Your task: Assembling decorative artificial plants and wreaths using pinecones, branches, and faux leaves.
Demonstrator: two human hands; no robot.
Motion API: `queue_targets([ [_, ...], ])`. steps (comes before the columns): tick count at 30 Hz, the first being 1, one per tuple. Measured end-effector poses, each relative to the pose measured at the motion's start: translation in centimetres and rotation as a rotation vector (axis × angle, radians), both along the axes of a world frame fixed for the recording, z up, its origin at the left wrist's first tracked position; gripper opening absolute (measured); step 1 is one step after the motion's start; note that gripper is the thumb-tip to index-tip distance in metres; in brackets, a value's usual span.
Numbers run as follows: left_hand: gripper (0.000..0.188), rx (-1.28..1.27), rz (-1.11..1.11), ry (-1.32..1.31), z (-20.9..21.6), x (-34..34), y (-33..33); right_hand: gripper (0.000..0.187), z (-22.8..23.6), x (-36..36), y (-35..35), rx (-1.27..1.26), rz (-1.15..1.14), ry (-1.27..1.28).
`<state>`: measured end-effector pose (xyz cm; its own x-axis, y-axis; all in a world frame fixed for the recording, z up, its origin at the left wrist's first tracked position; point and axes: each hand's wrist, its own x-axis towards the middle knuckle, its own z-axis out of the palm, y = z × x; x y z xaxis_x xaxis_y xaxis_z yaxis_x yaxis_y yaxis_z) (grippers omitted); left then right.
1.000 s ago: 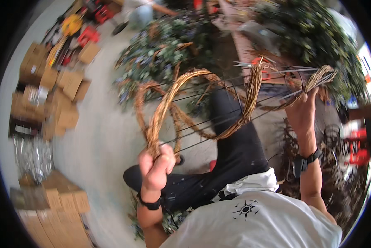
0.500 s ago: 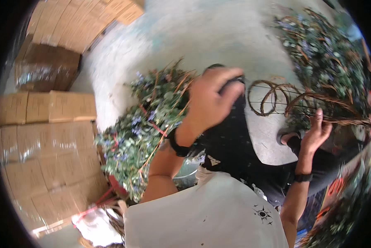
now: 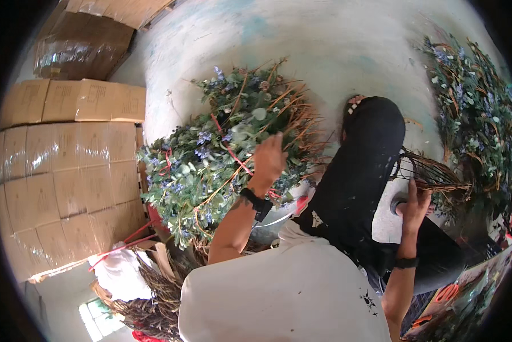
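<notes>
"Twig frame (image 3: 435, 174): where is it located?"

"To the right of a black-trousered leg (image 3: 355, 165); its near edge is held between thumb and fingers of the right hand (image 3: 416, 204)."

"Left hand (image 3: 270, 158)?"

"Positioned over the blue-flowered foliage heap (image 3: 204, 154), fingers partly bent; whether anything is gripped cannot be told."

"Surroundings?"

"A second foliage heap (image 3: 475, 108) is seen on the floor (image 3: 335, 51), far right; cartons (image 3: 79, 176) are stacked far left."
</notes>
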<state>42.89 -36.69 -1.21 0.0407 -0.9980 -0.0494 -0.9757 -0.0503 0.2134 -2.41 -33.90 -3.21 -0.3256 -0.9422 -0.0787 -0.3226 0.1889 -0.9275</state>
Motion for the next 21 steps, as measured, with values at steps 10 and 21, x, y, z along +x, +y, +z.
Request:
queue_targets([
  [10,0.017,-0.156,-0.116,0.023,3.1,2.9,1.4,0.042,7.8,-2.3,2.1,0.276,-0.11,-0.233],
  [21,0.029,-1.789,-0.137,0.197,45.2,5.1,-7.3,0.047,14.2,-10.2,3.3,0.014,-0.076,0.049],
])
